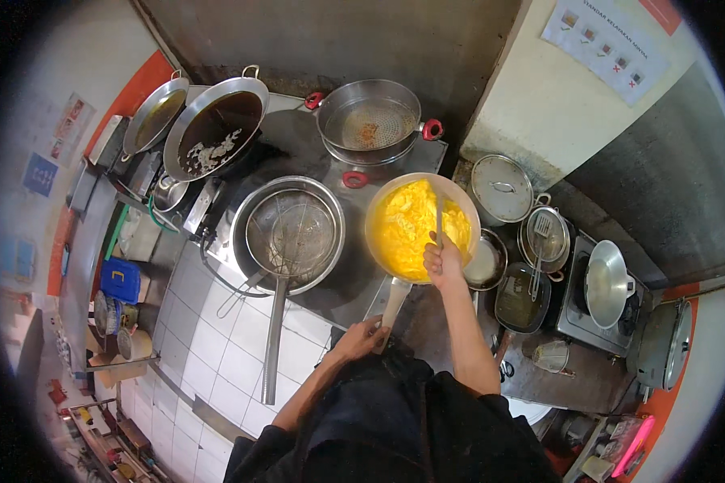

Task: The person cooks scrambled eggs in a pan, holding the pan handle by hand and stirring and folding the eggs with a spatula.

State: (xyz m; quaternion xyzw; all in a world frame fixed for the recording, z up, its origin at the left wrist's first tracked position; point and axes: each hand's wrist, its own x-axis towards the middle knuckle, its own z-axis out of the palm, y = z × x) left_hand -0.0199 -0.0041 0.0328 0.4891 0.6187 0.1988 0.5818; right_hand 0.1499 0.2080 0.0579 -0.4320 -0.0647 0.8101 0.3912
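A light-coloured frying pan point(466, 196) is in front of me, filled with bright yellow scrambled eggs point(407, 224), partly in soft folds and partly runny. Its pale handle point(395, 303) points back toward my body. Closed round the end of that handle is my left hand point(362, 336). My right hand point(445, 259), held over the near right part of the pan, grips a slim greyish spatula point(439, 214). The spatula's far end reaches into the eggs, so its tip cannot be made out.
Left of the pan, a long-handled wire strainer point(292, 233) rests over a metal bowl point(336, 252). Behind stands a perforated steamer pot point(370, 121) with red handles. A wok of dark oil point(232, 109) is at the back left. Several pans, including a square one point(524, 298), crowd the right.
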